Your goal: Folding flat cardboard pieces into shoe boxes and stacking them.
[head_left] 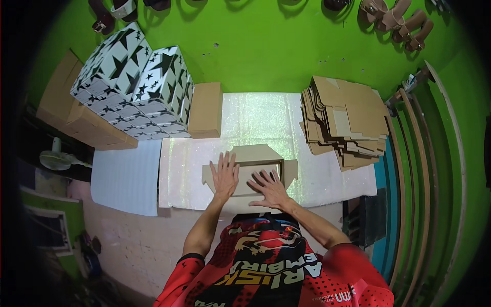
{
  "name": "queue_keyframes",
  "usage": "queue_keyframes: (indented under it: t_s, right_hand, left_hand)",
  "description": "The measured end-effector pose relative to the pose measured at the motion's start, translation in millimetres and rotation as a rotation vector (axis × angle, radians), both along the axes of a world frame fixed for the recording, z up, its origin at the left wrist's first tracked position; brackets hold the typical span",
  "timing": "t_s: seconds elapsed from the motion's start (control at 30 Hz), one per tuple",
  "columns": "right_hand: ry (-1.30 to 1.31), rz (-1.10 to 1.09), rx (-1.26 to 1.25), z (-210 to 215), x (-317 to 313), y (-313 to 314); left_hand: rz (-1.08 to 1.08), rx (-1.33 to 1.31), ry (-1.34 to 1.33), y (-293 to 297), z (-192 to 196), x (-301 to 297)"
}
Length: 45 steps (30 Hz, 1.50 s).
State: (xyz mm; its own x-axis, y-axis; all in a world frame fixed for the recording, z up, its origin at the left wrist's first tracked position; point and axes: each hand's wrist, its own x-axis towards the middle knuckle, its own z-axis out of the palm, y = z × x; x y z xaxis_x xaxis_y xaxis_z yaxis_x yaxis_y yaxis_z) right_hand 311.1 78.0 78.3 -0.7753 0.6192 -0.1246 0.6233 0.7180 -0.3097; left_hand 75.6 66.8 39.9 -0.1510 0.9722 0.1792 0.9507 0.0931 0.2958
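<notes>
here, left hand (224, 175) and right hand (269, 189) spread over an open carton (255, 152).

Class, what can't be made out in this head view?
Head view:
- Open brown cardboard box: left flap partly behind bare left hand, interior partly behind bare right hand.
- Dark footwear on green wall: cut off by upper edge.
- Round white fan: blades too small, dim.

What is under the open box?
A shiny sheet shows around the open box, which appears to rest on it. Anything directly beneath the box is covered and cannot be seen.
</notes>
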Motion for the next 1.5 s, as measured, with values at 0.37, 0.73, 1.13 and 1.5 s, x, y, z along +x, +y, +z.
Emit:
queue_keyframes:
  t_s: [0.37,0.73,1.13,1.5]
  right_hand:
    - [0.227,-0.013,0.268,6.0,27.1,15.3]
    - [0.392,-0.587,-0.346,-4.6,29.0,42.1]
    - [0.292,-0.163,0.208,24.3,126.7,14.4]
    - [0.243,-0.069,0.168,28.0,117.5,-2.8]
  left_hand:
    - [-0.034,-0.048,-0.147,4.6,39.4,-6.6]
    - [-0.073,-0.007,-0.371,-23.0,7.4,-20.5]
    - [-0.459,-0.083,-0.150,-74.0,43.6,-94.2]
    - [-0.449,-0.135,-0.138,-81.2,55.3,-96.4]
